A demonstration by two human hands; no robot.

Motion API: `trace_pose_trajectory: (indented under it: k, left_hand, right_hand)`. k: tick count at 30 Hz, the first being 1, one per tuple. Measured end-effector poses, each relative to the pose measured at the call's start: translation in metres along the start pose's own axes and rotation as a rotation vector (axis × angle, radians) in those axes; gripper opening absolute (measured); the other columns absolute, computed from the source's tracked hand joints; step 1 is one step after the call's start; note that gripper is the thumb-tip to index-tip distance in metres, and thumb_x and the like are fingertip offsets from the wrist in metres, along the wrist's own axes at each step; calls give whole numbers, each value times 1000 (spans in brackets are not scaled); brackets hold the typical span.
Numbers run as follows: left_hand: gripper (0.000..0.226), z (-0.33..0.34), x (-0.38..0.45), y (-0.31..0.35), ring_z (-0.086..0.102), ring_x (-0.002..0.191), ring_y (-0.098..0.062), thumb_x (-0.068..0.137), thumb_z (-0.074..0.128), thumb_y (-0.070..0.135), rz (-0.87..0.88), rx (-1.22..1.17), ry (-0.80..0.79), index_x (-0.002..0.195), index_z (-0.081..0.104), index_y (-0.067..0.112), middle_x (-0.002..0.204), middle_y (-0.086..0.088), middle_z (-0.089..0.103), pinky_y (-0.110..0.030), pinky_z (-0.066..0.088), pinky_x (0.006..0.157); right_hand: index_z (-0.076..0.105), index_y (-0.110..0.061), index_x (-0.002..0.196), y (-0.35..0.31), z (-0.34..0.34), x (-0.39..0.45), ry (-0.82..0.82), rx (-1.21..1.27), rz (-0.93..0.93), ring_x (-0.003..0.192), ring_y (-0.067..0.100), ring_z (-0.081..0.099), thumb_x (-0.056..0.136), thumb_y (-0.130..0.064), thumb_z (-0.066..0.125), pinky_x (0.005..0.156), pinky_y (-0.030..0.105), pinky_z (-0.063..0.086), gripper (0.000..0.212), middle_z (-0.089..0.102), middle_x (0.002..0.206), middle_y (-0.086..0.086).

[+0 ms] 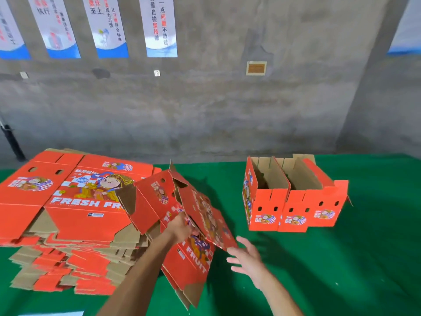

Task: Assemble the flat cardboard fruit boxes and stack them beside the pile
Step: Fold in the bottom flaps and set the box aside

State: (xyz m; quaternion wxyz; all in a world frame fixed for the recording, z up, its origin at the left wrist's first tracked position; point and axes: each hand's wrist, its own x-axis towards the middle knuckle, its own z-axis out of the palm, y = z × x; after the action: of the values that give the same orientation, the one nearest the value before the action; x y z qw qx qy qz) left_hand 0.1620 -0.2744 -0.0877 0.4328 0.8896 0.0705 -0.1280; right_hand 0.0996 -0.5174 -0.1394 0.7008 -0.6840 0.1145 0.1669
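A half-folded red fruit box (159,199) is tilted above the green table, its flaps hanging loose. My left hand (181,226) grips it at the middle, fingers curled into the folded panels. My right hand (245,258) hovers just right of the box's lower flap, fingers spread, holding nothing. A tall pile of flat red box blanks (68,208) printed "FRESH FRUIT" lies at the left. Two assembled open-top boxes (293,201) stand side by side at the right.
The green cloth table (364,258) stretches to the right and front of the assembled boxes. A grey concrete wall with hanging banners (159,26) runs behind the table. A dark pole (12,142) stands at the far left.
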Motion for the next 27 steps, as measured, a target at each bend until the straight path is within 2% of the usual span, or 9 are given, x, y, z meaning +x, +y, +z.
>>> trace_pose_trajectory:
  k: [5,7,8,10,13,17,20,22,27]
  left_hand:
    - [95,28,-3,-6,34,150,-35,96,68,8,52,-51,107,165,3,18,170,-16,13,-42,44,114]
    - [91,31,-2,-4,49,131,-25,96,72,17,88,27,183,164,12,19,169,-16,12,-14,55,87]
    - [85,31,-1,-4,53,118,-19,96,73,19,115,65,229,162,19,18,168,-16,15,-7,50,77]
    - [72,33,0,-1,52,109,-12,97,72,21,185,130,300,156,32,15,165,-14,23,-14,46,88]
    - [46,32,1,7,54,129,-25,100,68,21,328,153,317,142,50,17,155,-11,39,-30,44,109]
    - [22,36,-3,21,57,119,-16,103,60,15,483,124,207,121,58,27,133,0,55,-34,48,110]
    - [15,45,-7,30,58,111,-14,105,59,21,606,78,251,119,60,25,125,4,57,-41,50,104]
    - [17,52,-7,36,57,111,-9,105,58,19,705,-11,375,121,62,21,122,5,59,-35,50,100]
    - [26,65,-7,51,57,119,-3,106,50,21,717,-147,489,129,57,31,125,21,60,-17,45,97]
  right_hand:
    - [43,-33,151,6,18,-3,-35,-187,-106,104,17,67,95,-15,70,80,28,55,64,55,137,4]
    - [45,-36,147,6,24,1,-35,-288,-170,108,14,66,95,-16,71,83,23,55,61,53,142,2]
    - [46,-39,145,6,26,3,-41,-336,-202,107,12,68,96,-17,70,83,18,54,60,51,146,1]
    - [45,-42,144,5,33,7,-57,-398,-235,113,10,68,97,-20,70,90,15,53,58,47,152,-5]
    - [36,-36,157,2,40,17,94,-610,-306,140,12,43,96,-33,71,112,29,41,71,40,157,-11]
    - [60,-21,136,-14,30,27,361,-957,-485,115,16,56,103,-49,54,96,32,50,44,65,123,-3]
    - [71,-17,104,-23,12,29,420,-875,-657,88,16,60,104,-51,49,76,35,51,40,63,94,-4]
    - [65,-19,86,-25,1,26,448,-759,-745,74,12,58,103,-52,49,67,35,49,41,61,83,-8]
    - [60,-25,84,-33,-25,12,547,-286,-761,71,6,59,105,-45,54,69,24,47,30,66,78,-13]
